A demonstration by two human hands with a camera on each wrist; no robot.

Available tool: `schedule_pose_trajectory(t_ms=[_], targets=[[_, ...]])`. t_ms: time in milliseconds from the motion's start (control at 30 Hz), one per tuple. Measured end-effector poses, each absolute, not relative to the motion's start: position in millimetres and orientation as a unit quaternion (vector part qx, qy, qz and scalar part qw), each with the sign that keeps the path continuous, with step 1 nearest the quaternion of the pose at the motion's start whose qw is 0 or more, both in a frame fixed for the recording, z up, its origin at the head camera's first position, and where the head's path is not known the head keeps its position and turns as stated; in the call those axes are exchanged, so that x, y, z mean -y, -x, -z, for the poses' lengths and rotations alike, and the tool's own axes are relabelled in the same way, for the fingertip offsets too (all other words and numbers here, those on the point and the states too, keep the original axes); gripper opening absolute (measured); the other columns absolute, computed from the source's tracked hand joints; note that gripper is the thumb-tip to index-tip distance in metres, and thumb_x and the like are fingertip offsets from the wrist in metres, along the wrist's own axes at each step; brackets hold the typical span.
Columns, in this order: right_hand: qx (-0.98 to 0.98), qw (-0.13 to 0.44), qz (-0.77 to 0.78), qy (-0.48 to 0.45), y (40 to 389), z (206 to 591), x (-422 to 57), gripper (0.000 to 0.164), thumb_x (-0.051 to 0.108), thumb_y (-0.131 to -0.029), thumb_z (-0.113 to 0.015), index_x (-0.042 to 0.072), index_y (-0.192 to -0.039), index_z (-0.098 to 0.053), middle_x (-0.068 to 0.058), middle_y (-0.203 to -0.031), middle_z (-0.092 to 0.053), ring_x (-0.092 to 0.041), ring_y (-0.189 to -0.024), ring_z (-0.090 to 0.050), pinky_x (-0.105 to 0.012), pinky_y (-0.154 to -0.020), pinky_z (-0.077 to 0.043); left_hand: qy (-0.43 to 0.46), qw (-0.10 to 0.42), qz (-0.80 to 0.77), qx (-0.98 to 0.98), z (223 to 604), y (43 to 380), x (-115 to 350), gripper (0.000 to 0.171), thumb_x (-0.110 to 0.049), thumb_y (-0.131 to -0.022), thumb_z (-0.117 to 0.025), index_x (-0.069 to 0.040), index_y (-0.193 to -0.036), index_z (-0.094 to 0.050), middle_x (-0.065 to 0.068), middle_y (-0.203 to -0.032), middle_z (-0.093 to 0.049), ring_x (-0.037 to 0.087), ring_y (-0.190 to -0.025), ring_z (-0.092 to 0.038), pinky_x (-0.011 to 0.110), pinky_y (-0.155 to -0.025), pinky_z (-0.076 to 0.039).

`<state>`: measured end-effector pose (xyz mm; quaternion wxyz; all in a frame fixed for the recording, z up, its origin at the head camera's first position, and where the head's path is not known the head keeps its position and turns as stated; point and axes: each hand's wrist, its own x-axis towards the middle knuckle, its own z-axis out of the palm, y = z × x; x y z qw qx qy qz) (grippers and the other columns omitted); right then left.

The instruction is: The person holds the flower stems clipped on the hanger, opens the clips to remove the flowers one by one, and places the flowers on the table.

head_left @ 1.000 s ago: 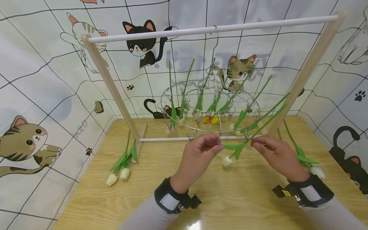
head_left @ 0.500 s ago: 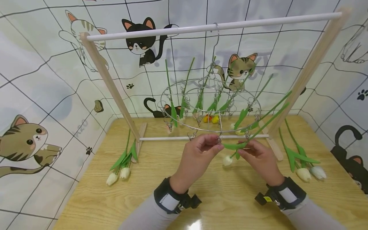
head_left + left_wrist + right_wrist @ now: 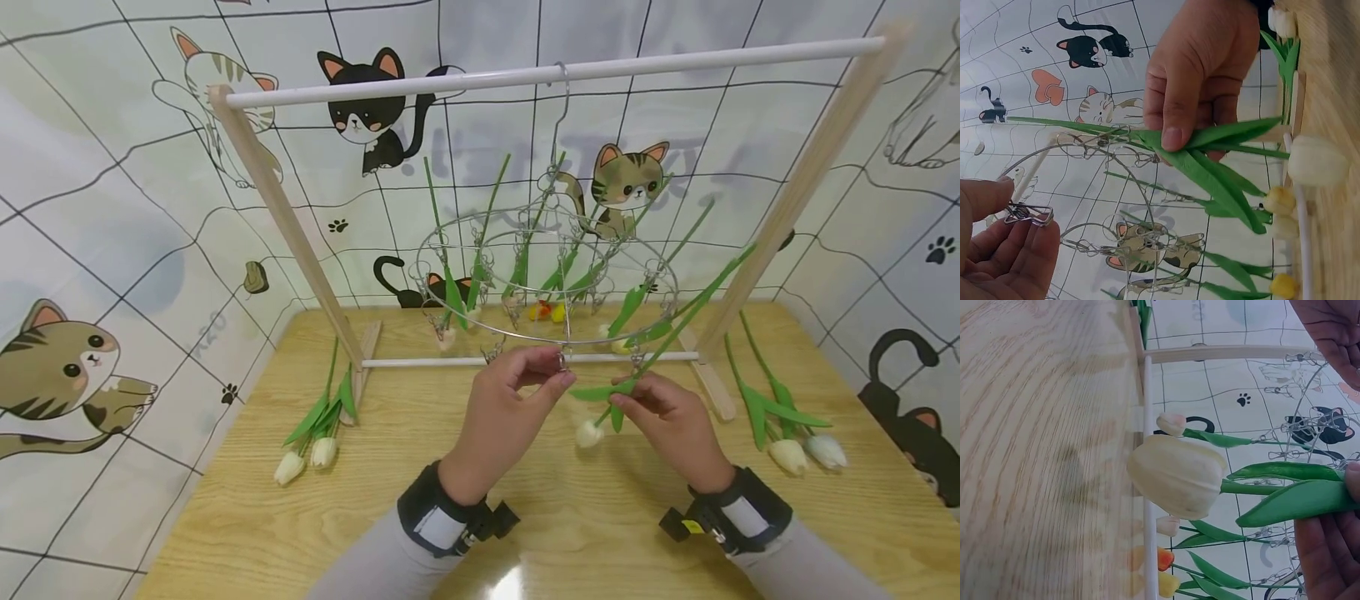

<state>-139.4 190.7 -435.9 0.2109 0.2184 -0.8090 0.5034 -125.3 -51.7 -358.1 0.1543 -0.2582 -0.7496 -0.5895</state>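
My left hand (image 3: 506, 408) pinches a metal clip (image 3: 1030, 214) that hangs from the front of the round wire hanger (image 3: 517, 337). To its right, my right hand (image 3: 675, 421) holds a white artificial tulip (image 3: 1175, 478) between thumb and fingers, around its stem and green leaves (image 3: 1216, 181). The blossom points down, and the stem slants up to the right past another clip (image 3: 637, 358) on the hanger's rim. In the left wrist view that stem overlaps a clip just above my right fingers.
Several tulips hang head-down from the hanger's back and sides, including a red-and-yellow one (image 3: 540, 311). A wooden rack with a white top bar (image 3: 480, 81) carries the hanger. Two tulips (image 3: 306, 458) lie left on the table (image 3: 360, 533), two more (image 3: 806, 454) right.
My right hand has moved left and slightly down, from near the clip to the tulip's leaves, uncovering the flowers at right. The left hand keeps its pinch, shifting slightly left.
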Motion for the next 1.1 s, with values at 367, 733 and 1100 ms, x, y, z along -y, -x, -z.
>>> schedule_pose_trajectory(t_ms=[367, 733, 1100], targets=[[0.807, 0.226, -0.481, -0.256, 131, 432, -182, 0.024, -0.009, -0.087, -0.076, 0.014, -0.095, -0.073, -0.004, -0.095, -0.074, -0.001, -0.084, -0.066, -0.013, -0.076, -0.055, 0.304, 0.345, 0.469, 0.754, 360, 123, 57, 0.035, -0.014, -0.086, -0.086, -0.003, -0.113, -0.068, 0.010, -0.107, -0.073, 0.021, -0.098, -0.070, 0.024, -0.092, -0.058], [0.806, 0.215, -0.467, -0.295, 124, 431, -168, 0.031, -0.010, -0.085, -0.078, 0.017, -0.099, -0.073, 0.011, -0.090, -0.068, -0.002, -0.075, -0.060, -0.017, -0.063, -0.050, 0.379, 0.473, 0.423, 0.674, 360, 118, 57, 0.025, -0.010, -0.093, -0.079, 0.001, -0.102, -0.059, 0.011, -0.096, -0.061, 0.022, -0.086, -0.061, 0.028, -0.077, -0.056], [0.776, 0.214, -0.489, -0.336, 119, 423, -145, 0.043, -0.017, -0.083, -0.076, 0.010, -0.116, -0.073, -0.001, -0.098, -0.072, -0.005, -0.089, -0.069, -0.019, -0.075, -0.058, 0.324, 0.245, 0.495, 0.768, 362, 109, 49, 0.041, -0.016, -0.094, -0.078, -0.002, -0.130, -0.065, 0.011, -0.122, -0.070, 0.021, -0.111, -0.068, 0.025, -0.099, -0.056]])
